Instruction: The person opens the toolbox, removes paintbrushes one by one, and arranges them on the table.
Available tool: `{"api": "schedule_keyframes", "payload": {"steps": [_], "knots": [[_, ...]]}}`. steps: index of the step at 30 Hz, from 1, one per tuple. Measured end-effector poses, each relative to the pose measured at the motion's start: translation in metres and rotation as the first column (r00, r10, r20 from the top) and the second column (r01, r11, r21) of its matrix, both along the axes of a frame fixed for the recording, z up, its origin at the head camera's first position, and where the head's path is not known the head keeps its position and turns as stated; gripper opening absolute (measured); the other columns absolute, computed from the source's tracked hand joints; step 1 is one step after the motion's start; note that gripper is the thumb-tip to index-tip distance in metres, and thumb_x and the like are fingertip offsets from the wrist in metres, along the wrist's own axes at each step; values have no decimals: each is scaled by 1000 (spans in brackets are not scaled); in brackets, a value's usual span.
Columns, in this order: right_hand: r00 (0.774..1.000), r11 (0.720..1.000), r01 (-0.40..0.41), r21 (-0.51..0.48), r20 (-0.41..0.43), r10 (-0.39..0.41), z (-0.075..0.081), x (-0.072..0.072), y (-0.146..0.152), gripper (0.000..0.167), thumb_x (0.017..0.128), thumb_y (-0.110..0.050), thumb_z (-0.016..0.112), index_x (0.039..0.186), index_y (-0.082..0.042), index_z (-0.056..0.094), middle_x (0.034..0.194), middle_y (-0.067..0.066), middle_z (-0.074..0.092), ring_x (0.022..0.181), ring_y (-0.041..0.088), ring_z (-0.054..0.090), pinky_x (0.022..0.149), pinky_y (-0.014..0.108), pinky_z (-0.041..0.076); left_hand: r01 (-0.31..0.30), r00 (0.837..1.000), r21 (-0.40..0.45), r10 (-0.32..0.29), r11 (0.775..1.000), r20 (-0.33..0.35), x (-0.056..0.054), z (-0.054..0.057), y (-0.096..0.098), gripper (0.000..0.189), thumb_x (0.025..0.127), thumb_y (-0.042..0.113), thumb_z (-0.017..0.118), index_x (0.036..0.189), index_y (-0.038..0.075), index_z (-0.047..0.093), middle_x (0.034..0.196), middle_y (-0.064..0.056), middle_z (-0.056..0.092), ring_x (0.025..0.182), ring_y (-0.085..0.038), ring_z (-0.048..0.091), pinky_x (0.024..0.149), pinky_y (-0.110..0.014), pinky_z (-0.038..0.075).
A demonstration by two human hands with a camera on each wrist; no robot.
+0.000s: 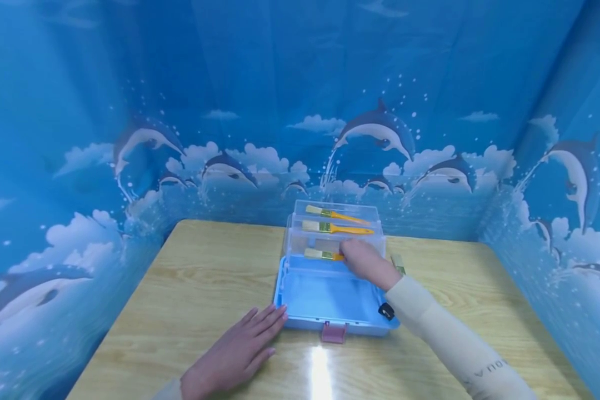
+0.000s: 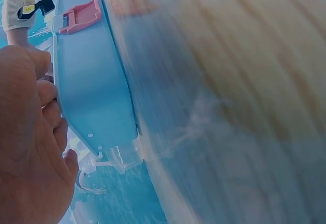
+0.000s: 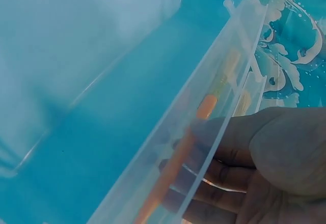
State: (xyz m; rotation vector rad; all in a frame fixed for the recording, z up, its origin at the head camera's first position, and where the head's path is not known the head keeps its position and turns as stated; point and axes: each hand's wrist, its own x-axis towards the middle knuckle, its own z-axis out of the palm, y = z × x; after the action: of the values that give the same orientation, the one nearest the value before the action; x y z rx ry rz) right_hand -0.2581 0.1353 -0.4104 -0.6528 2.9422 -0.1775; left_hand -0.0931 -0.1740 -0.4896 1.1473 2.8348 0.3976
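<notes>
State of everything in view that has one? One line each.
blue box, open
pink latch, undone
clear trays, raised at the back
top brush, lying in tray
middle brush, lying in tray
lowest brush, in tray, handle partly covered
loose brush, on table beside box, partly hidden
left hand, fingers extended at box's front left corner
right hand, fingers curled at lowest brush's handle

The cream right sleeve (image 1: pixel 442 325) bears dark lettering (image 1: pixel 493 366) and a black strap (image 2: pixel 44 6)

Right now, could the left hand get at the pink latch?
Likely yes: the left hand lies by the near left corner of the blue box, with nothing visible blocking the pink latch.
</notes>
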Motion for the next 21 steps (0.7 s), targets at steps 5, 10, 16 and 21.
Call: {"api": "schedule_keyframes", "payload": {"steps": [5, 10, 16, 21], "knots": [[1000, 999, -29, 13, 10, 29, -1, 1, 1, 14, 98, -4, 63, 110, -3, 70, 102, 11, 72, 97, 27, 70, 84, 39, 62, 4, 1000, 1, -4, 1000, -13, 0, -1, 0, 58, 111, 38, 38, 164, 21, 20, 171, 7, 14, 157, -19, 18, 125, -53, 25], [999, 999, -45, 14, 17, 45, -1, 5, 1, 19, 101, -5, 60, 117, -4, 68, 108, 12, 71, 102, 27, 69, 88, 39, 61, 11, 999, -3, -11, 1000, -33, 0, -1, -1, 58, 111, 38, 38, 164, 22, 19, 171, 7, 15, 157, -19, 19, 124, -53, 26], [999, 999, -49, -14, -3, 49, -1, 9, 3, 19, 100, -6, 62, 118, -6, 68, 109, 9, 71, 103, 25, 68, 88, 37, 61, 14, 999, 0, -14, 1000, -37, 0, 0, -1, 59, 111, 37, 39, 164, 21, 20, 171, 6, 15, 156, -19, 18, 124, -52, 26], [998, 998, -59, -26, -13, 59, 0, 11, 4, 19, 99, -8, 64, 118, -6, 68, 110, 9, 71, 102, 25, 69, 87, 38, 61, 9, 999, -8, -9, 1000, -32, 0, 0, 0, 58, 111, 38, 38, 164, 21, 20, 171, 7, 15, 157, -19, 19, 125, -53, 26]]}}
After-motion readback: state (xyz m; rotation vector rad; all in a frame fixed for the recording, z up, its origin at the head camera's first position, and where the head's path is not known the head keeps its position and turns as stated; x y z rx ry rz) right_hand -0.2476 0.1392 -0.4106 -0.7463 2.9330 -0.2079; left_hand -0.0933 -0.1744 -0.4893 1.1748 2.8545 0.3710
